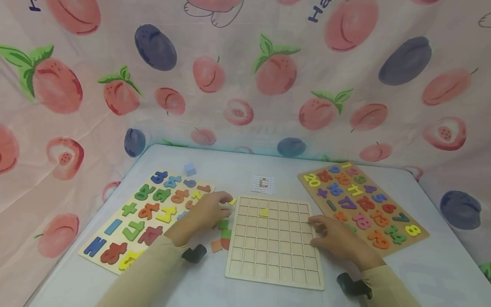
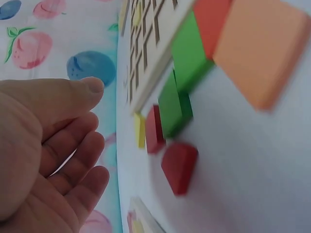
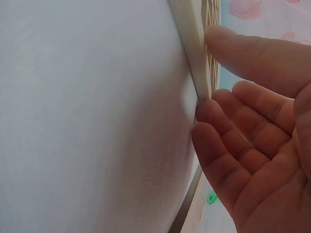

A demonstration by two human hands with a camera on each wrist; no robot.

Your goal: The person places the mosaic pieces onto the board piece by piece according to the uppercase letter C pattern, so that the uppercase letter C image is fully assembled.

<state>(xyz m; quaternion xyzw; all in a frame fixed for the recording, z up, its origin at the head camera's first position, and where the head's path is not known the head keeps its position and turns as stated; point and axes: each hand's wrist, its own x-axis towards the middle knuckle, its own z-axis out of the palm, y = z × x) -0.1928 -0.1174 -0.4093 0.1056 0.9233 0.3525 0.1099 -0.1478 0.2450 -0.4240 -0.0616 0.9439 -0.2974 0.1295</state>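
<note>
In the head view, a pale wooden grid board (image 1: 278, 251) lies on the white tabletop (image 1: 199, 290), lower centre of the frame, with one yellow tile (image 1: 264, 212) in a cell near its top. The left hand (image 1: 209, 209), left of centre, has loosely bent fingers near a second yellow piece (image 1: 232, 201) beside the board's upper left corner; the left wrist view shows thumb and fingers apart, a slack grip with nothing in it. That view also shows two dark red pieces (image 2: 180, 167) at its centre, which the head view does not show clearly, near the green tiles (image 2: 190, 56) and an orange tile (image 2: 262, 51).

The right hand (image 1: 337, 238), right of centre, touches the board's right edge. The right wrist view adds the thumb tip on the rim and fingertips lower along the edge; the grip is relaxed, not closed around the board. Only the head view shows the small pattern card (image 1: 263, 184) above the board and the blue cube (image 1: 189, 169) upper left of it.
</note>
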